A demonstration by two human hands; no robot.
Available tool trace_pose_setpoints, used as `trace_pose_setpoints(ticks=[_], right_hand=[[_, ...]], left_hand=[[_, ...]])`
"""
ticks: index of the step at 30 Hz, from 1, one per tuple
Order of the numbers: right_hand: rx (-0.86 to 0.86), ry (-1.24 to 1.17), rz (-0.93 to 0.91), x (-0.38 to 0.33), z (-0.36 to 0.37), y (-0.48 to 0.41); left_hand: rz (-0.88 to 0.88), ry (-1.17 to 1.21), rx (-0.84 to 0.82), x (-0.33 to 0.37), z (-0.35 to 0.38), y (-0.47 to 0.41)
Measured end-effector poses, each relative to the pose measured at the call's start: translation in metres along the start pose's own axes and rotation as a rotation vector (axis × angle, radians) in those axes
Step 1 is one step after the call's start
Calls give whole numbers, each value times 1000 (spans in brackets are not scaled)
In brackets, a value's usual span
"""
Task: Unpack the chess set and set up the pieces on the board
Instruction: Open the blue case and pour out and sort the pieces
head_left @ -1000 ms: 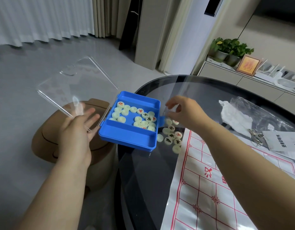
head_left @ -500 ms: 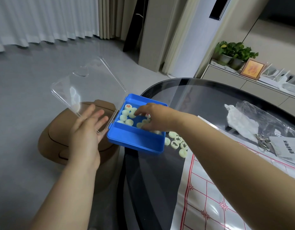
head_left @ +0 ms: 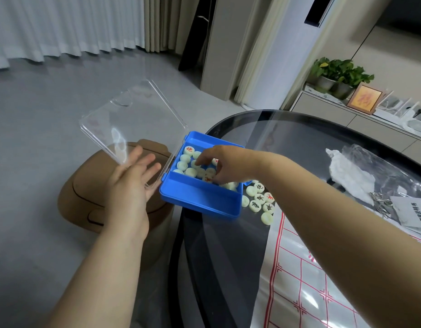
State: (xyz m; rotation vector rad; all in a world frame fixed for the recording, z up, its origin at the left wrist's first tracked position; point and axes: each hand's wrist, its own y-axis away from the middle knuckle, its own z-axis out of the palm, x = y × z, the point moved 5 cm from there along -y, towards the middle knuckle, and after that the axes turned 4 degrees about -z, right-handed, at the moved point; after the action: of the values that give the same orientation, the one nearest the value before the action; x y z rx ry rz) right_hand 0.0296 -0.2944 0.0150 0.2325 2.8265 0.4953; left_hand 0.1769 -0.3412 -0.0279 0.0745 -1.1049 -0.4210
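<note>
They're mid-unpacking: left grip (head_left: 130,185) open flat on the lid (head_left: 133,119), right grip (head_left: 222,162) down among the pieces (head_left: 185,158) in the box (head_left: 204,202), can't tell if it holds any. Next: lift some onto the worktop (head_left: 228,256).

The left hand (head_left: 131,183) is flat, fingers spread; the right hand (head_left: 220,162) extends forward, fingers bent down.

A round dark glass table (head_left: 299,143) stood beside a brown lidded bin (head_left: 91,197). Crumpled white paper (head_left: 349,178) lay on the table. Behind, potted plants (head_left: 339,72) and a framed picture (head_left: 364,99) sat on a low sideboard (head_left: 323,110). White curtains (head_left: 62,27) hung at the far left.
</note>
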Motion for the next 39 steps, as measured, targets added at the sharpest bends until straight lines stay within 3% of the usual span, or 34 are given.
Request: trace_pose_setpoints(ticks=[10,22,32,39], right_hand=[[85,83,-7,-6,2,-5],[170,392,33,-16,2,-12],[108,229,45,-18,0,-6],[154,75,67,-8,0,-2]], left_hand=[[2,-6,-18,0,1,1],[-3,7,-19,-1,2,1],[-5,-6,-18,-1,1,1],[-2,11,-14,-1,1,1]])
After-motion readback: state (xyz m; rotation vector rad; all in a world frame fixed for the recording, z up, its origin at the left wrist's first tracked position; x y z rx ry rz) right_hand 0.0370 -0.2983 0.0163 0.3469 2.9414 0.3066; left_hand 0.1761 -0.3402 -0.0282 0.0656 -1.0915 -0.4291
